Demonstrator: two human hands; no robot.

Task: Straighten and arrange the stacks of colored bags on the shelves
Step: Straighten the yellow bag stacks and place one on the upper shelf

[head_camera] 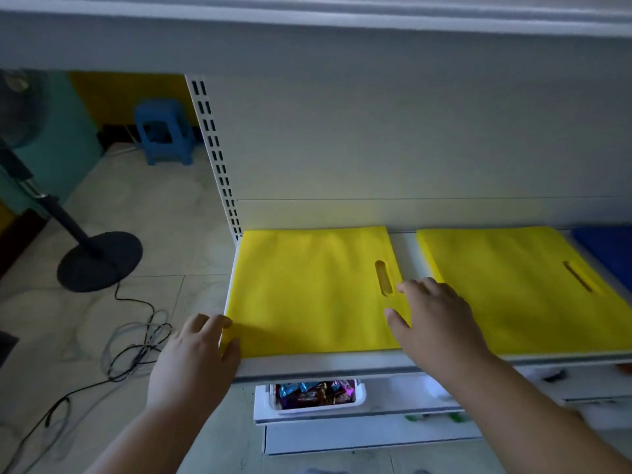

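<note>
Two stacks of yellow bags with cut-out handles lie flat on a white shelf (342, 366). The left stack (307, 289) sits at the shelf's left end. My left hand (195, 357) touches its front left corner, thumb on top and fingers along the left edge. My right hand (434, 319) rests on that stack's right edge with straight fingers, in the gap between the stacks. The right yellow stack (519, 289) lies beside it. A blue stack (608, 249) shows at the far right, partly cut off.
Under the shelf a white bin (314, 403) holds wrapped sweets. To the left are a slotted shelf upright (215, 152), a black fan stand (99, 261) with loose cables (136, 343) on the tiled floor, and a blue stool (164, 131). Another shelf runs overhead.
</note>
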